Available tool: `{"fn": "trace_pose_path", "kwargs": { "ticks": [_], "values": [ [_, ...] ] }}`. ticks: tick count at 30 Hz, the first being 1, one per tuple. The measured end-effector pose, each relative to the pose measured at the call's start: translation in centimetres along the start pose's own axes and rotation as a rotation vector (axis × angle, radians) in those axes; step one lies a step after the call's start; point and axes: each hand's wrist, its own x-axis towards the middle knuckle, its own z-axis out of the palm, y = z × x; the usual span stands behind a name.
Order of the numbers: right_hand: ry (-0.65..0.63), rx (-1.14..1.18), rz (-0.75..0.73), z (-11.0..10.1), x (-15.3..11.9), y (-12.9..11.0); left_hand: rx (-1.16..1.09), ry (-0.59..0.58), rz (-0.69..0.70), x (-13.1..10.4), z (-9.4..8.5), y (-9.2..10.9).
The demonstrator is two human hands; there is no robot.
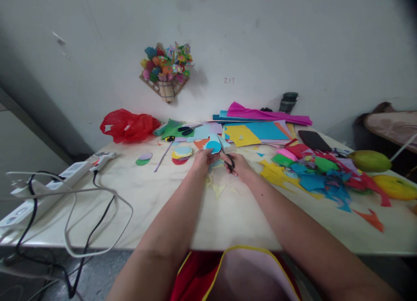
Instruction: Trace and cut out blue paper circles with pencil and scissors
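Note:
Pinched in my left hand (203, 160) is a round blue piece of paper (213, 147), held up over the middle of the table. My right hand (240, 165) is closed on a pair of scissors (231, 161) with dark handles, their blades beside the right edge of the blue paper circle. Pale yellow paper scraps (215, 189) lie below my hands. Just left of my left hand is a pile of cut paper circles (182, 153) in light blue, yellow and red. Farther left lie a lilac and a green paper circle (143, 158).
Coloured paper sheets (244, 135) lie behind my hands, with a second pair of scissors (189, 129). Paper scraps (312, 175), a dark phone-like slab (314, 140) and yellow-green fruit (370, 160) are at right. A power strip (48, 192) with cables and a red plastic bag (128, 126) are left.

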Motion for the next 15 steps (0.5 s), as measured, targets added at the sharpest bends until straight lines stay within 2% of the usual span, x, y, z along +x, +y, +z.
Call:
{"fn": "trace_pose_path", "kwargs": {
  "ticks": [15],
  "values": [
    [0.004,-0.005,0.028,0.08,0.02,-0.08,0.001,0.000,-0.011,0.18,-0.27,0.00]
  ]
}}
